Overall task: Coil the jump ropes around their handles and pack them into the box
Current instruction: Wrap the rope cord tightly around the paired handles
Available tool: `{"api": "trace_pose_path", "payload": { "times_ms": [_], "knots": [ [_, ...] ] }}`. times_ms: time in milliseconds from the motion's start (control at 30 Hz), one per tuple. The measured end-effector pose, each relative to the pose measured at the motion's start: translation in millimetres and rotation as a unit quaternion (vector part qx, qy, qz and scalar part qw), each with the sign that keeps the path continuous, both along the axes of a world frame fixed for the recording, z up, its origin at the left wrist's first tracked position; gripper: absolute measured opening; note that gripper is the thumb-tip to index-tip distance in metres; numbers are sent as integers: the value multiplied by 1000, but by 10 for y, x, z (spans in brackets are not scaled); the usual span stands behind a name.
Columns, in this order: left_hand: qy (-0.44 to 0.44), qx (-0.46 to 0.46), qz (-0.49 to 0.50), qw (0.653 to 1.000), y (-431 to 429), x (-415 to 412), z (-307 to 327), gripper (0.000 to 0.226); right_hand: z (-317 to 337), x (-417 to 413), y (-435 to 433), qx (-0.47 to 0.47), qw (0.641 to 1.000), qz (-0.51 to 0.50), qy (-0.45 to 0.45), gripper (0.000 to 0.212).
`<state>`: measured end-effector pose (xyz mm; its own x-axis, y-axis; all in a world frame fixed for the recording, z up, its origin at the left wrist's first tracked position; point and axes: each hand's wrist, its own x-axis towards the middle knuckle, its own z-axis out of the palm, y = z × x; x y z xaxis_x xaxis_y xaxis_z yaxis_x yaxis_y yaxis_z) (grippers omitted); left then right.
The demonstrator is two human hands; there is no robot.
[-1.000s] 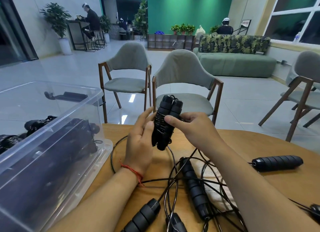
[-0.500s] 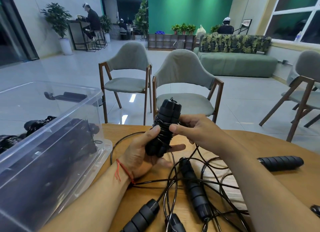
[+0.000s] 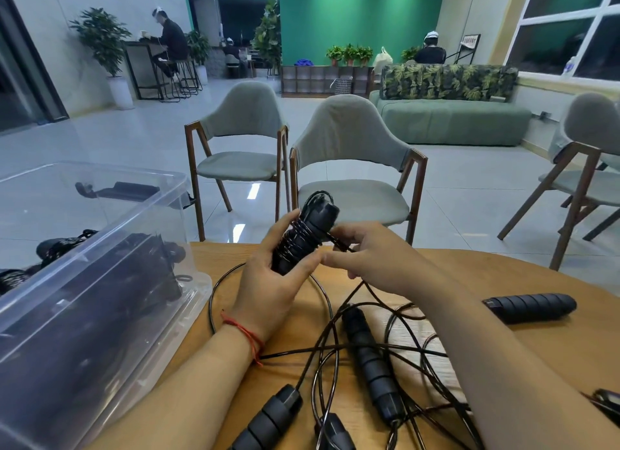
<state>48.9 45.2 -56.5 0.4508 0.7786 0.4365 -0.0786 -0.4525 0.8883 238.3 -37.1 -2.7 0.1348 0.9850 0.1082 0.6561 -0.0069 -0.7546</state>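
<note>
My left hand (image 3: 268,278) grips a pair of black jump-rope handles (image 3: 307,235) held together, with thin black cord wound around them. My right hand (image 3: 365,255) pinches the loose cord (image 3: 339,245) just right of the handles; the cord trails down to the wooden table (image 3: 503,275). Loose black handles (image 3: 369,359) (image 3: 530,307) (image 3: 268,419) and tangled cord lie on the table below my hands. The clear plastic box (image 3: 100,282) stands at the left and holds several coiled black ropes.
Two grey chairs (image 3: 352,154) stand just past the table's far edge, another at the right (image 3: 583,168). A further handle tip (image 3: 607,406) shows at the right edge. People sit far back in the room.
My left hand has turned the handle bundle and now wraps it from the left. My right hand has dropped lower, drawing the cord across the bundle's right side.
</note>
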Motion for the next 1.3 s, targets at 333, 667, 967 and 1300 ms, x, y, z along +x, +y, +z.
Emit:
{"api": "trace_pose_path", "payload": {
  "times_ms": [333, 667, 967, 1300],
  "knots": [
    [75, 212, 100, 969, 22, 65, -101, 78, 43, -79, -5, 33, 988, -8, 147, 31],
    [-98, -363, -158, 913, -5, 0, 67, 70, -26, -11, 16, 29, 978, 25, 207, 34],
    [-113, -360, -370, 849, 23, -37, 43, 65, 87, 84, -62, 44, 975, 63, 210, 40],
    [-122, -212, -182, 952, 24, 36, -18, 66, 36, 70, -27, 49, 981, 5, 187, 41]
  ]
}}
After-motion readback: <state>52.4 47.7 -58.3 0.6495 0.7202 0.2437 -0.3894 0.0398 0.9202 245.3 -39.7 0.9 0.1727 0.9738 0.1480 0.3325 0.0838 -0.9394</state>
